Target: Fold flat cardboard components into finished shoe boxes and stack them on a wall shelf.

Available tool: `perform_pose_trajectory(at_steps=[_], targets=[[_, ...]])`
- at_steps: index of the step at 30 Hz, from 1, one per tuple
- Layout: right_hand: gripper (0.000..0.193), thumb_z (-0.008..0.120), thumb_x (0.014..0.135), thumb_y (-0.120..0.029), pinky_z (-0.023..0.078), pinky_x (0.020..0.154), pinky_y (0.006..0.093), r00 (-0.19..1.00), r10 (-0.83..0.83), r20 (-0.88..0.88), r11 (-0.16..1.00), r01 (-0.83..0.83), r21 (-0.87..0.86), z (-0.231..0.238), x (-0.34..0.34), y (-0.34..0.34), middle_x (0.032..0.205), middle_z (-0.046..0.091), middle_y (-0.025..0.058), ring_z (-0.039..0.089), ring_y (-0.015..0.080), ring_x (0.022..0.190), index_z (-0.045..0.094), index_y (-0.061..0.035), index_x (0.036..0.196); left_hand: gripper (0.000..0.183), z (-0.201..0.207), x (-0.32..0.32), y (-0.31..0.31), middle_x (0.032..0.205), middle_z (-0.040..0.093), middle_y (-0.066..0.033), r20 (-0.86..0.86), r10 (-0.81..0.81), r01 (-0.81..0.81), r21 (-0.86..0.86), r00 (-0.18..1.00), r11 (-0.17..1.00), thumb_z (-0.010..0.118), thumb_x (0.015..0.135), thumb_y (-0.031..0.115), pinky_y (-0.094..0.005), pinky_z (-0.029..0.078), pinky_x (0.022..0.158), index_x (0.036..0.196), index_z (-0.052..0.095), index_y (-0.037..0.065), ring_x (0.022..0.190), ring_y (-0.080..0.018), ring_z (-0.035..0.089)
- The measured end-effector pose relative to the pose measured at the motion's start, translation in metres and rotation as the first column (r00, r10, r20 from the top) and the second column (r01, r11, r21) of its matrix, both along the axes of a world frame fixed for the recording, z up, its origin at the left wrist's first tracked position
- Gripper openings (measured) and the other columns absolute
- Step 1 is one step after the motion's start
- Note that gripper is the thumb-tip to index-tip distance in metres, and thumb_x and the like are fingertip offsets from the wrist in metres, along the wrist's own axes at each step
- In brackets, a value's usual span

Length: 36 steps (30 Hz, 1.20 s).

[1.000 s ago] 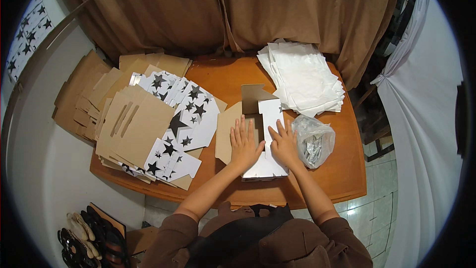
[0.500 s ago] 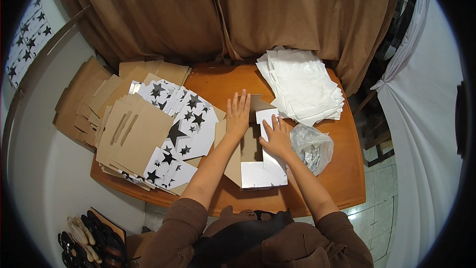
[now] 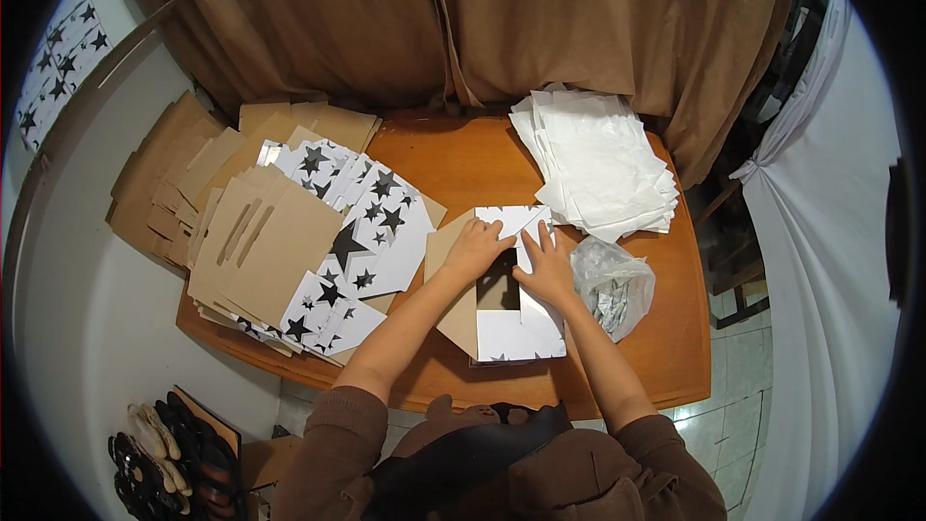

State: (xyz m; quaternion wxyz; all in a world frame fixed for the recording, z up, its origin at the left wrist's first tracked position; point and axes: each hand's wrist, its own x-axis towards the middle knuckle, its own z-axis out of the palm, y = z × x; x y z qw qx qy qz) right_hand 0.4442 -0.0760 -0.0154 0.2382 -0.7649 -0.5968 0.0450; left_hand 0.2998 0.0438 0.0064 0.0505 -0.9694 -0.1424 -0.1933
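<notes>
White cardboard outside, brown within: from my remote view the box (image 3: 521, 336) sits on the wooden table (image 3: 434, 159), directly under both hands, its brown flap (image 3: 455, 304) folded out leftward. I see the left hand (image 3: 479, 249) bent over the far flap; whether it pinches, I cannot tell. The right hand (image 3: 546, 275) lies on the right flap, fingers parted, a plastic bag (image 3: 625, 285) just beside it.
</notes>
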Motion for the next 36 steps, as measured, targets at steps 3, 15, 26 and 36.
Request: perform_pose_trajectory(at_steps=[3, 15, 26, 36], targets=[[0.071, 0.065, 0.068, -0.038, 0.031, 0.105, 0.0502, 1.000, -0.007, 0.014, 1.000, 0.008, -0.018, -0.004, 0.002, -0.002, 0.145, 0.028, 0.0220, 0.024, 0.0480, 0.132, 0.047, -0.0160, 0.134, 0.022, 0.001, 0.005, -0.001, 0.092, 0.054, -0.0063, -0.118, 0.031, -0.032, -0.009, 0.993, 0.999, 0.054, 0.080, 0.014, -0.0370, 0.042, 0.082, 0.098, 0.066, 0.020, 0.084, -0.0255, 0.056], [0.071, 0.069, 0.066, -0.033, 0.027, 0.106, 0.0515, 0.995, 0.044, -0.090, 0.999, -0.046, -0.014, -0.007, 0.004, -0.001, 0.146, 0.025, 0.0244, 0.021, 0.0485, 0.132, 0.049, -0.0140, 0.132, 0.024, -0.005, 0.000, 0.000, 0.097, 0.058, -0.0066, -0.172, 0.061, -0.064, -0.014, 0.983, 0.998, 0.060, 0.077, 0.015, -0.0406, 0.041, 0.089, 0.099, 0.067, 0.021, 0.093, -0.0266, 0.056], [0.076, 0.069, 0.072, -0.039, 0.020, 0.108, 0.0532, 0.986, 0.066, -0.156, 0.998, -0.062, 0.031, -0.006, 0.004, 0.003, 0.146, 0.017, 0.0310, 0.014, 0.0504, 0.134, 0.041, -0.0104, 0.137, 0.032, -0.021, 0.002, 0.003, 0.132, 0.051, -0.0075, 0.053, 0.165, -0.166, 0.006, 0.985, 0.986, 0.054, 0.083, 0.015, -0.0492, 0.024, 0.108, 0.114, 0.063, 0.012, 0.127, -0.0271, 0.040], [0.071, 0.063, 0.076, -0.046, 0.022, 0.107, 0.0555, 0.995, 0.098, 0.006, 0.991, -0.097, -0.097, 0.003, -0.004, 0.001, 0.146, 0.019, 0.0296, 0.013, 0.0533, 0.133, 0.043, -0.0147, 0.137, 0.034, -0.007, -0.004, -0.011, 0.132, 0.049, -0.0067, -0.065, 0.179, -0.168, 0.143, 0.982, 0.975, 0.058, 0.084, 0.027, -0.0547, 0.020, 0.108, 0.114, 0.063, 0.014, 0.127, -0.0277, 0.039]])
